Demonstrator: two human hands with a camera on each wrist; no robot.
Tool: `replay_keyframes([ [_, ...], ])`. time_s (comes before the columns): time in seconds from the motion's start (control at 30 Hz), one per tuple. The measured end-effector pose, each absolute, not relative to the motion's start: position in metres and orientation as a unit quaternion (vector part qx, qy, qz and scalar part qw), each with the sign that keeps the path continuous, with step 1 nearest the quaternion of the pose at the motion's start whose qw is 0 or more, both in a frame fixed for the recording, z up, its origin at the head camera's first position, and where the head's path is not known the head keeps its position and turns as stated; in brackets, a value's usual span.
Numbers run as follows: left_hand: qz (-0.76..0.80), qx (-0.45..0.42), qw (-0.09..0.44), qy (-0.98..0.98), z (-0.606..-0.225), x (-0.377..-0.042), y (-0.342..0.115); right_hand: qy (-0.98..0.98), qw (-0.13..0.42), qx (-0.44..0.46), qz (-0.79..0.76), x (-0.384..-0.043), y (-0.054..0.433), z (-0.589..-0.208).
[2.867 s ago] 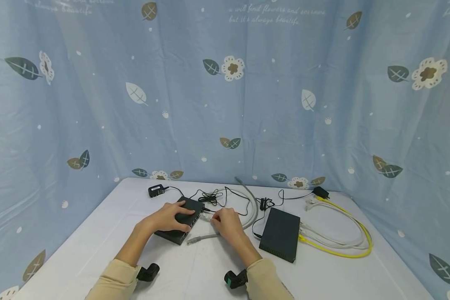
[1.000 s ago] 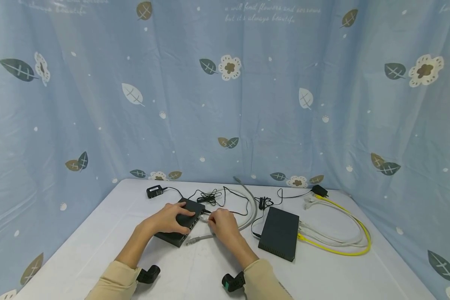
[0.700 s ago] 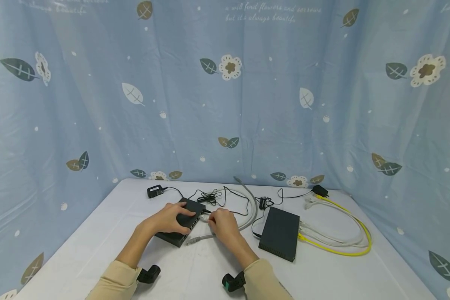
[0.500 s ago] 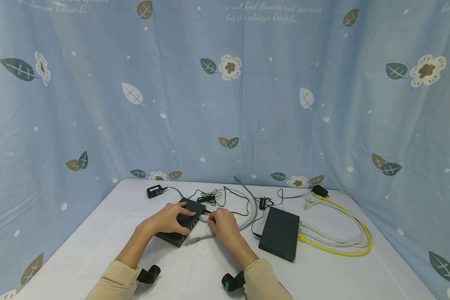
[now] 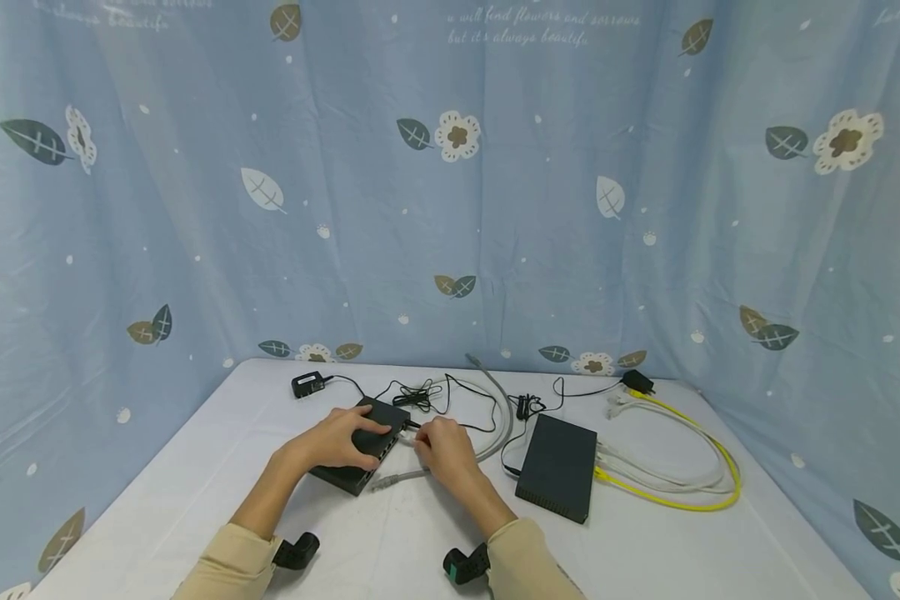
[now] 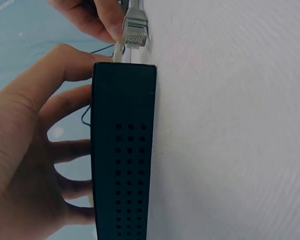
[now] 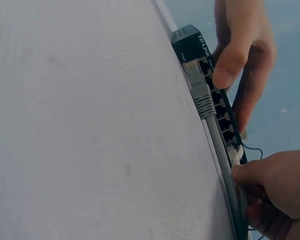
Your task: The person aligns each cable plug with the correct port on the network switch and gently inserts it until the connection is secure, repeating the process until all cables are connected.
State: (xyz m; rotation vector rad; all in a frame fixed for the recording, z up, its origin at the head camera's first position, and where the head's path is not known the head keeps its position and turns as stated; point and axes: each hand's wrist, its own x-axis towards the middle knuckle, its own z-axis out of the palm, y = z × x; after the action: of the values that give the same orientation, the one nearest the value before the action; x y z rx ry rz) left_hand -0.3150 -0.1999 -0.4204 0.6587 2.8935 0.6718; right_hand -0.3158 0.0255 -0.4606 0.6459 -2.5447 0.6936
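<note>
My left hand (image 5: 336, 437) rests on a black network switch (image 5: 345, 477), fingers spread over its top and thumb at the edge above the ports. In the left wrist view the switch's vented side (image 6: 130, 175) faces the camera. My right hand (image 5: 447, 450) pinches a white Ethernet cable (image 7: 236, 154) between thumb and fingers, its plug at the end port of the row. The other ports nearer the thumb look bare in the right wrist view. A grey Ethernet cable's plug (image 7: 202, 100) lies loose on the table along the port side.
Right of my hands lies a second black switch (image 5: 557, 467) with white cables (image 5: 667, 481) and a yellow cable (image 5: 738, 475) running from its side. Bundled black cords (image 5: 417, 396) lie behind the hands. Power adapters (image 5: 308, 384) sit near the back edge, one left, one right.
Since the oldest frame, my right hand has shifted slightly left toward the switch, bringing the white plug up to the port. Over the last second both hands have stayed nearly still.
</note>
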Motion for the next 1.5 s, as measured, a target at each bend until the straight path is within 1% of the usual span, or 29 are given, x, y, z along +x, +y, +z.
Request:
replay_keyframes([
  [0.27,0.224,0.197,0.064,0.952,-0.421,-0.313,-0.199,-0.919,0.182,0.231,0.264,-0.314,0.027,-0.457],
  [0.77,0.220,0.196,0.065,0.953,-0.419,-0.314,-0.199,-0.926,0.136,0.223,0.274,-0.311,0.032,-0.444],
  [1.13,0.196,0.173,0.050,0.964,-0.419,-0.312,-0.198,-0.925,0.122,0.232,0.274,-0.311,0.033,-0.442],
  [1.27,0.190,0.167,0.040,0.967,-0.419,-0.312,-0.198,-0.925,0.108,0.240,0.274,-0.310,0.034,-0.439],
  [1.5,0.180,0.160,0.027,0.970,-0.419,-0.313,-0.198,-0.928,0.066,0.253,0.267,-0.306,0.036,-0.434],
])
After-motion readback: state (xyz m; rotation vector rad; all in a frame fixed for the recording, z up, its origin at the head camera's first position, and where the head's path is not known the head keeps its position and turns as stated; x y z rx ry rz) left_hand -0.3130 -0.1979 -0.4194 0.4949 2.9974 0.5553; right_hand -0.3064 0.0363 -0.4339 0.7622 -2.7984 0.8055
